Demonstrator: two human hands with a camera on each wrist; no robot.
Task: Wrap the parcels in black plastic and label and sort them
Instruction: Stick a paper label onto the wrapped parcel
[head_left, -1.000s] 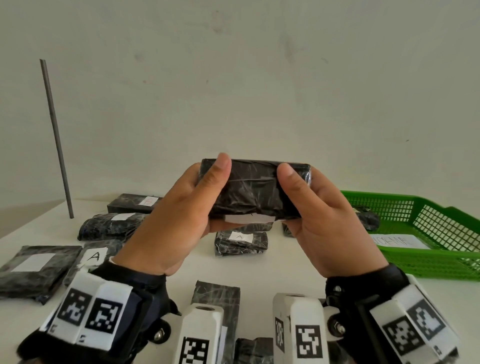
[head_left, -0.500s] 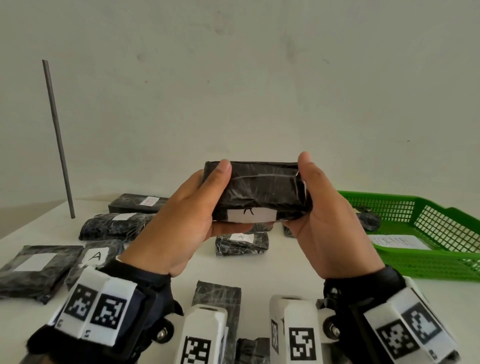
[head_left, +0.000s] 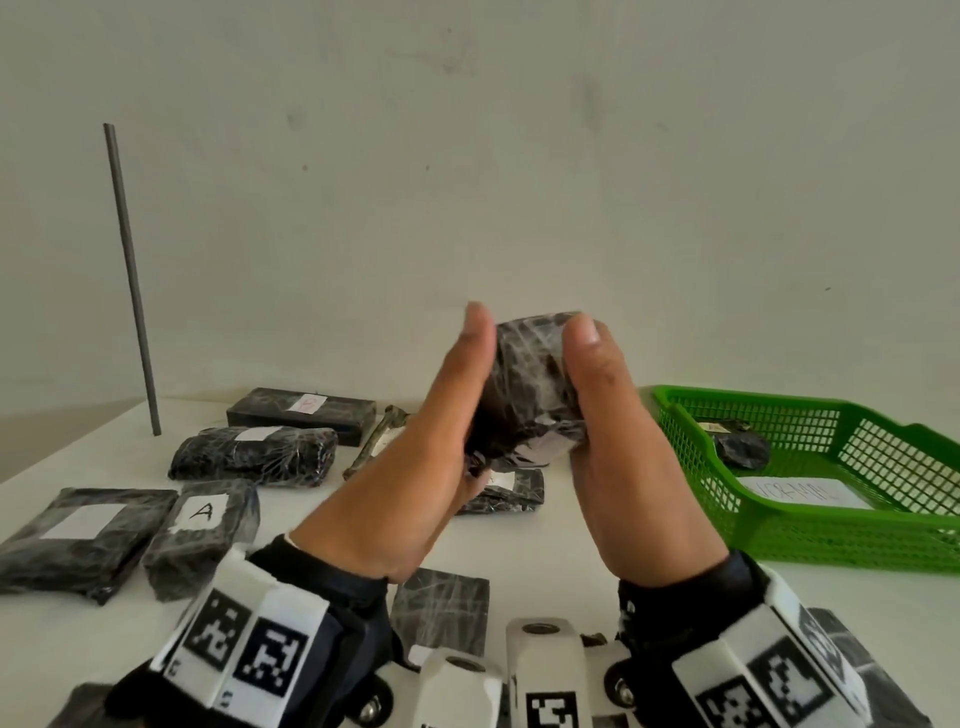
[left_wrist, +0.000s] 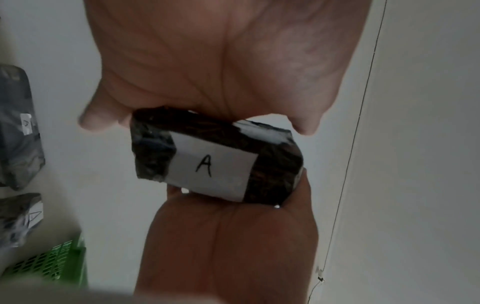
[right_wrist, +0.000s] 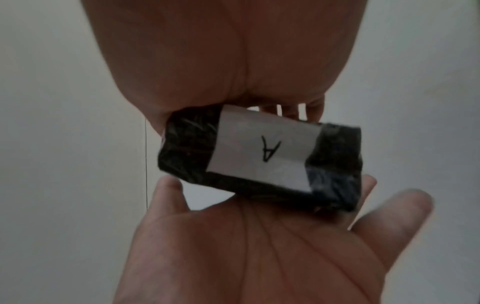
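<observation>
At far left of table (head_left: 322, 530), wrapped packs (head_left: 88, 540) lying, one marked A. Mid-air at centre, left hand (head_left: 410, 467) and right hand (head_left: 618, 457) pressing parcel (head_left: 530, 379) between flat palms, fingers straight. Head view hiding label (left_wrist: 211, 166); both wrist views showing it, letter A. At right, basket (head_left: 810, 530) holding one pack.

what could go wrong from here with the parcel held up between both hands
1. The parcel is squeezed between the left hand and right hand above the table; a slip would likely drop it onto the wrapped parcels below.
2. Its A label bends over an edge, so rubbing palms might peel it.
3. The green basket shows no readable A marking, so it may get missorted.
</observation>
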